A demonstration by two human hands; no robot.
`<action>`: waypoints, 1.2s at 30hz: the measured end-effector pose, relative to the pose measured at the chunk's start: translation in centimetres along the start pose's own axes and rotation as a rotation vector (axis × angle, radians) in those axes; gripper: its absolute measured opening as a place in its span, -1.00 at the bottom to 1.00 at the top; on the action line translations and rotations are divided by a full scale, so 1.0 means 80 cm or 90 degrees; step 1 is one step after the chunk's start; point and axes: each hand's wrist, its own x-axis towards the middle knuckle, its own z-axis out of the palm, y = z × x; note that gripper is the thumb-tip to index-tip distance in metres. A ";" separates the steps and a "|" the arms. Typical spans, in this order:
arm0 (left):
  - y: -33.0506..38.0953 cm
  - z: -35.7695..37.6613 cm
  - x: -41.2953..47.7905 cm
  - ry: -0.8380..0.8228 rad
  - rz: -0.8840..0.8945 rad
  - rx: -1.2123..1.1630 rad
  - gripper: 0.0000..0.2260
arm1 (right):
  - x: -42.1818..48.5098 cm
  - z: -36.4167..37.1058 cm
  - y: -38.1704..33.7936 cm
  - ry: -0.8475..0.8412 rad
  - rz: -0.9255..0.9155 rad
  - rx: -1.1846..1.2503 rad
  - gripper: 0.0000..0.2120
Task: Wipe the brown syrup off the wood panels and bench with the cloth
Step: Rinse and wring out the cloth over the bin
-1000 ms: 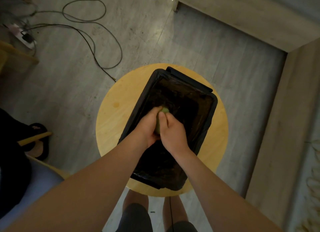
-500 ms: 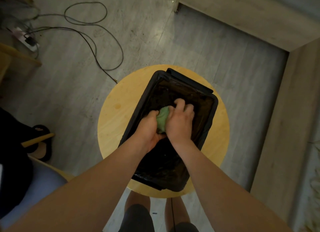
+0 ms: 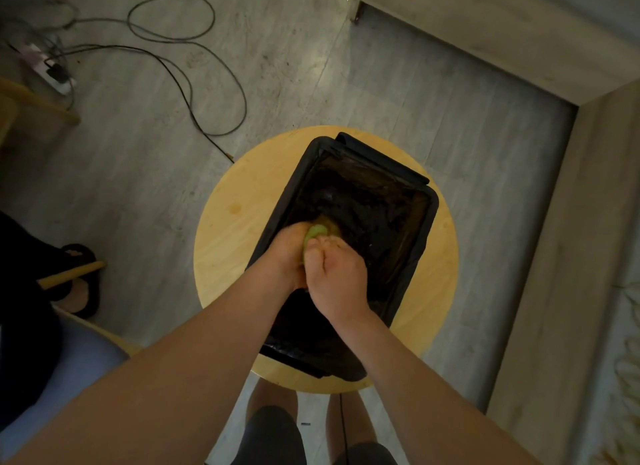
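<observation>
A green cloth [image 3: 316, 233] is bunched between both my hands, only a small top part showing. My left hand [image 3: 287, 253] grips it from the left and my right hand [image 3: 337, 277] grips it from the right, fingers curled tight. Both hands are over a black bin [image 3: 420, 246] lined with a black plastic bag, which stands on a round light-wood stool [image 3: 235, 229]. A small brown spot [image 3: 235, 208] marks the stool top to the left of the bin.
Black cables [image 3: 194, 83] and a power strip [image 3: 52, 73] lie on the grey floor at the upper left. A person's sandalled foot [image 3: 81, 291] is at the left. A pale wooden frame [image 3: 554, 256] runs along the right. My legs are under the stool.
My right hand has drawn back from over the cloth and both hands have closed tighter on it, so less green shows. The hands sit slightly nearer to me over the bin.
</observation>
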 end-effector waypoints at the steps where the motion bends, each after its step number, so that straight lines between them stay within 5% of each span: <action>1: -0.002 0.000 -0.002 -0.007 0.006 -0.004 -0.63 | 0.003 0.003 0.006 -0.001 -0.004 -0.049 -0.60; 6: -0.009 0.004 -0.013 -0.067 -0.006 -0.071 -0.79 | 0.052 -0.001 0.053 -0.072 0.211 -0.247 -0.60; 9: -0.008 0.002 -0.015 -0.033 -0.049 -0.001 -0.65 | 0.061 -0.002 0.056 0.029 0.343 -0.167 -0.61; 11: -0.010 -0.002 -0.010 0.019 -0.030 0.037 -0.63 | 0.052 0.009 0.050 -0.014 0.397 -0.122 -0.58; 14: -0.014 -0.001 -0.003 0.038 -0.011 0.044 -0.57 | 0.037 0.014 0.044 -0.183 0.394 -0.011 -0.63; 19: -0.001 -0.001 -0.013 0.058 -0.017 -0.018 -0.65 | 0.022 -0.037 0.005 -0.234 0.335 0.226 -0.48; 26: 0.017 0.022 -0.071 0.015 -0.049 -0.003 -0.56 | 0.028 -0.089 -0.037 -0.112 0.498 0.398 -0.48; 31: 0.044 0.037 -0.115 -0.065 -0.085 0.061 -0.46 | 0.023 -0.120 -0.050 -0.112 0.586 0.476 -0.67; 36: 0.065 0.053 -0.148 -0.054 -0.068 0.103 -0.51 | 0.026 -0.151 -0.084 -0.115 0.601 0.596 -0.57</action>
